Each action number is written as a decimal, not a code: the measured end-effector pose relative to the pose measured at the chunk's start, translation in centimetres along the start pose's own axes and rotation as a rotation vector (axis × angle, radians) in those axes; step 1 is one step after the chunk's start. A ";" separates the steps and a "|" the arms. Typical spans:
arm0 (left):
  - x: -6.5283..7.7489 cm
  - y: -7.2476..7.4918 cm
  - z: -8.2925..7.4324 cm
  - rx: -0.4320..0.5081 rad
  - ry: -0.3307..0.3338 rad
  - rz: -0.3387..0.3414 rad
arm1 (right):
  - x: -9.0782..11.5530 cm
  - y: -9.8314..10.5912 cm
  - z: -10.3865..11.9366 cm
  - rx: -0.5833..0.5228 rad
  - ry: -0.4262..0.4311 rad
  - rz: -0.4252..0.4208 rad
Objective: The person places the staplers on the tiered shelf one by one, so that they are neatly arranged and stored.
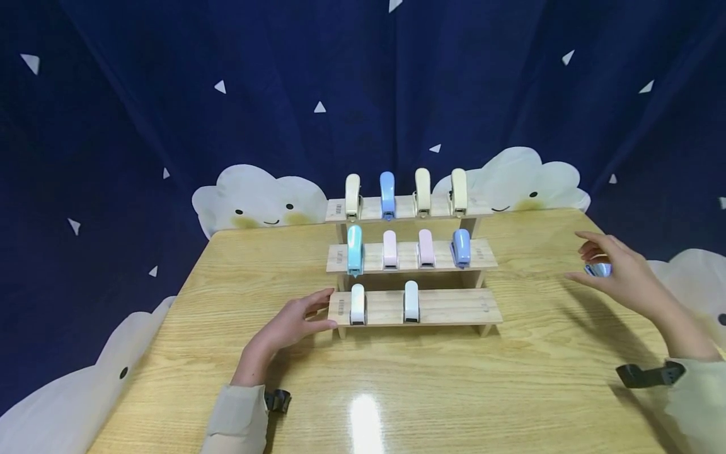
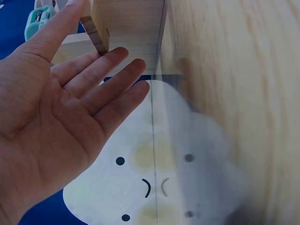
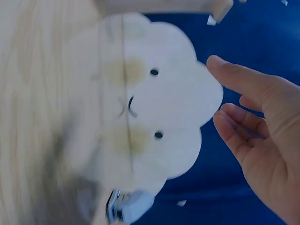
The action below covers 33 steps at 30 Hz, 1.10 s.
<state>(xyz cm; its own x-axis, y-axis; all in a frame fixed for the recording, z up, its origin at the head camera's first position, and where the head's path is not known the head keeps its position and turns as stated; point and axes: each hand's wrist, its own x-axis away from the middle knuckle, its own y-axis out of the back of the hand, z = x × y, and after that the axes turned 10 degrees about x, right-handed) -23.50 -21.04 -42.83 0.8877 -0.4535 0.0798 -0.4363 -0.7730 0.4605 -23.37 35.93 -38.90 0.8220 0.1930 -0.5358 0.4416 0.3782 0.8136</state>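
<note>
A three-tier wooden stand (image 1: 454,307) bears small staplers. Two white staplers, one of them nearer the left end (image 1: 358,304), are on the lowest tier. A turquoise stapler (image 1: 354,250), pink ones (image 1: 425,249) and a blue one (image 1: 462,247) line the middle tier. Cream staplers (image 1: 422,192) and a blue stapler (image 1: 387,195) stand on top. My left hand (image 1: 295,320) touches the lowest tier's left end, its fingers mostly straight in the left wrist view. Off to the right, my right hand (image 1: 629,277) hovers with a gap between thumb and fingers. Beyond it is a light-blue stapler (image 3: 136,206), partly hidden in the head view.
The wood-grain table (image 1: 454,391) carries the stand near its back edge. Behind hangs a dark blue curtain (image 1: 272,113) with white triangles. White cloud cut-outs (image 1: 255,195) with faces line the table's edges. Each wrist wears a black strap (image 1: 278,401).
</note>
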 end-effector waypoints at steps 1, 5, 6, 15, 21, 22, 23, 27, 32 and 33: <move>0.0 0.0 0.0 0.000 -0.001 0.001 | 0.1 0.0 -0.6 0.007 -0.008 0.007; 0.1 0.0 0.1 0.002 -0.007 0.004 | 0.6 0.0 -2.9 0.043 -0.044 0.057; 0.1 0.0 0.1 0.006 -0.003 0.002 | 0.7 0.0 -3.5 0.049 -0.055 0.076; 0.1 -0.1 0.1 0.011 -0.001 0.006 | 1.7 -0.5 -8.0 0.094 -0.159 0.221; 0.0 -0.1 0.1 0.009 0.006 -0.002 | 2.3 -1.3 -9.9 0.122 -0.192 0.286; 0.0 -0.1 0.1 0.009 0.005 -0.002 | 2.3 -1.5 -10.2 0.122 -0.190 0.299; 0.0 -0.1 0.1 0.012 0.008 -0.003 | 2.4 -1.6 -10.4 0.125 -0.188 0.308; 0.0 -0.1 0.2 0.005 -0.011 0.005 | 2.5 -2.2 -11.2 0.144 -0.160 0.326; 0.0 0.0 0.2 0.009 -0.010 0.008 | 2.6 -2.6 -12.1 0.153 -0.145 0.333; -0.1 0.0 0.3 0.008 -0.007 0.007 | 2.5 -2.7 -12.2 0.146 -0.147 0.337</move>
<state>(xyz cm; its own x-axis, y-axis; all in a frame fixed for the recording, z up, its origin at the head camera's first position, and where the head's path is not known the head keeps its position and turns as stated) -23.58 -21.14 -43.08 0.8835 -0.4621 0.0765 -0.4437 -0.7734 0.4528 -26.84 46.42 -45.19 0.9676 0.1491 -0.2040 0.1760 0.1813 0.9676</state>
